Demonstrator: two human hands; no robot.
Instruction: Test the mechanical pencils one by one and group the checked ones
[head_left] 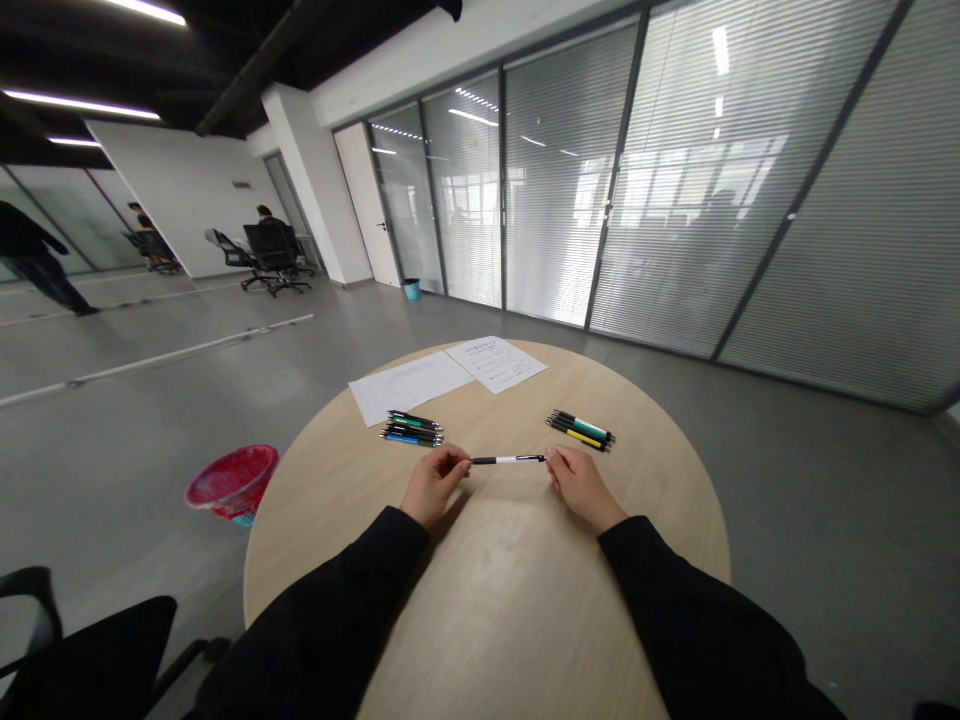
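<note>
A black-and-white pen [507, 460] stretches level between my two hands, over the middle of the round table. My left hand [436, 484] pinches its dark tip end. At the other end, my right hand [583, 486] grips the clip and button end between thumb and fingers. Just beyond my left hand lies a group of several pens [411, 429], black with green and blue parts. Past my right hand rests a second group of several pens [580, 430], black with green, white and yellow parts.
Two printed paper sheets [411, 383] lie at the table's far side. The wooden round table [510, 620] has a red-lined waste basket [232, 480] by its left edge. A black chair [97, 650] stands at the lower left. People and office chairs [274, 250] are farther back.
</note>
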